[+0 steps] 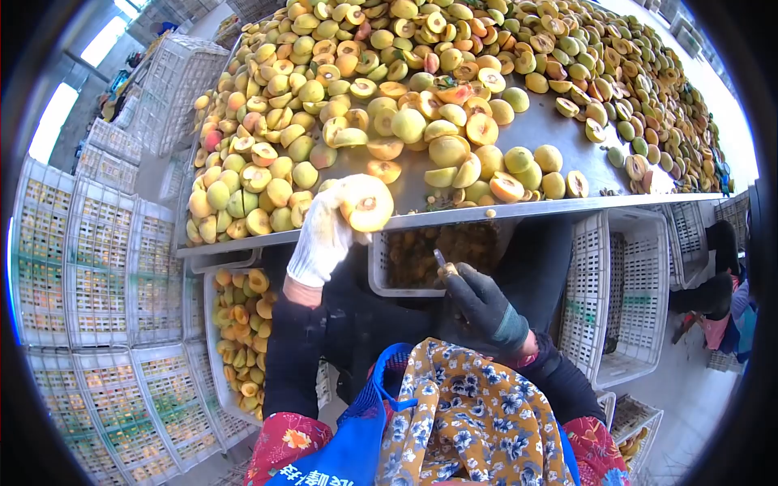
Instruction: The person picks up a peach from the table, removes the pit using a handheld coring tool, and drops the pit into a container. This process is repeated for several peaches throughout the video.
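Observation:
My left hand [318, 245], in a white knit glove, holds up a peach half [367, 202], its cut face with a brown centre turned toward me. It is just over the front edge of the metal table [559, 138]. Lower and to the right, my right hand [484, 304] wears a dark glove and is closed around a small tool. Only the tool's narrow metal tip [439, 257] sticks out; the rest is hidden in the fingers. Many yellow peach halves [275, 154] are heaped on the table near my left hand.
Below the table edge, between my legs, a crate [378, 271] holds dark bits. A crate of peach halves [212, 324] stands at my left, beside stacked white crates [97, 267]. Another white crate [636, 368] is at my right. Part of another person [717, 283] shows at far right.

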Tool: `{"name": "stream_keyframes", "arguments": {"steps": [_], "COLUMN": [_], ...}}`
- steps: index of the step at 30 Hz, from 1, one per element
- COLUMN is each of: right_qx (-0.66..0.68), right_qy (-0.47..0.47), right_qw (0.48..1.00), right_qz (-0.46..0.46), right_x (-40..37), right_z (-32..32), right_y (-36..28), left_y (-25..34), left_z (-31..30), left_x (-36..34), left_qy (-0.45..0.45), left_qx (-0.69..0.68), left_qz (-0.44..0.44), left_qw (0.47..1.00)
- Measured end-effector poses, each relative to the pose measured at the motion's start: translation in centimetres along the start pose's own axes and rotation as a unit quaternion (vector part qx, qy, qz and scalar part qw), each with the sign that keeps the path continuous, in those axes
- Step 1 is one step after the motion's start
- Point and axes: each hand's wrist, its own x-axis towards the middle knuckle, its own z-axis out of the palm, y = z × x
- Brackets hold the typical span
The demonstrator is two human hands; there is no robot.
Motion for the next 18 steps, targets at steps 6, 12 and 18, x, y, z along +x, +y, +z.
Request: {"name": "stream_keyframes", "arguments": {"steps": [6,12,18], "right_qx": [-0.102,-0.118,0.014], "right_qy": [-0.01,-0.081,-0.06], "right_qw": [0.976,0.958,0.952], "right_qz": [0.19,0.25,0.299], "right_x": [3.2,2.0,1.6], "right_z": [0.8,1.4,2.5], "right_y": [-4.3,-4.8,-4.8], "left_y": [-2.0,-2.4,-3.3], "left_z": [6.5,10.3,10.8], "left_x": [-5.1,-8.3,-9.2], "left_qy": [0.032,0.046,0.129], "left_qx": [-0.21,0.095,0.252], "left_qz": [-0.131,0.02,0.064], "left_qw": [0.968,0.994,0.957]}}
